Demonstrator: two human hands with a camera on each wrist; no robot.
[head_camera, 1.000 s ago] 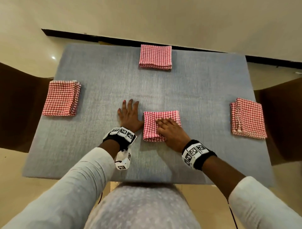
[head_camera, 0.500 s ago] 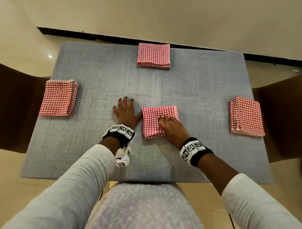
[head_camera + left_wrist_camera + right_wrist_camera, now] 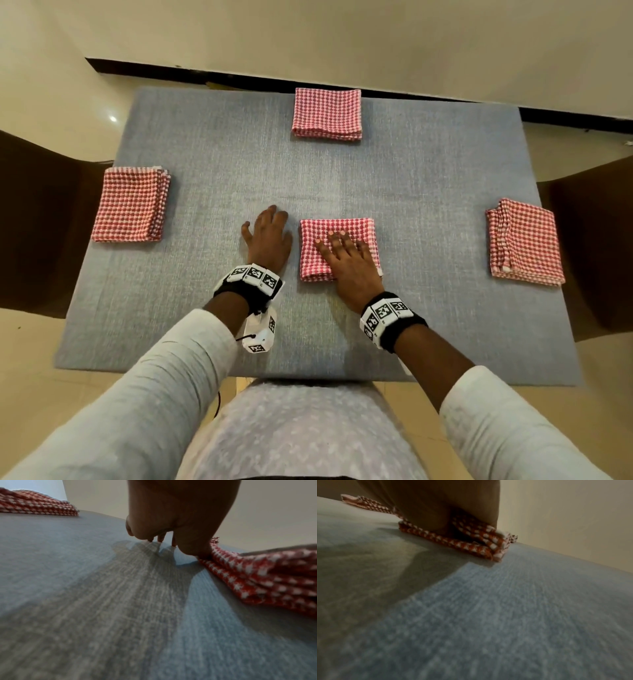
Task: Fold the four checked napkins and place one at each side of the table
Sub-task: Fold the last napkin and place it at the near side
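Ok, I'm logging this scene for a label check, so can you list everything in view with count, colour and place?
table: 1, blue-grey cloth surface, fills the middle of the head view
napkins: 4, red and white checked, all folded; far side, left side, right side, near side in front of the person
chairs: 2, dark brown, one at the left and one at the right of the table
wall: 1, cream, behind the table
floor: beige, around the table
wrist bands: 2, black with black-and-white markers, left and right
sleeves: 2, pale grey, left and right
left hand: flat on the table beside the near napkin
right hand: flat on the near napkin
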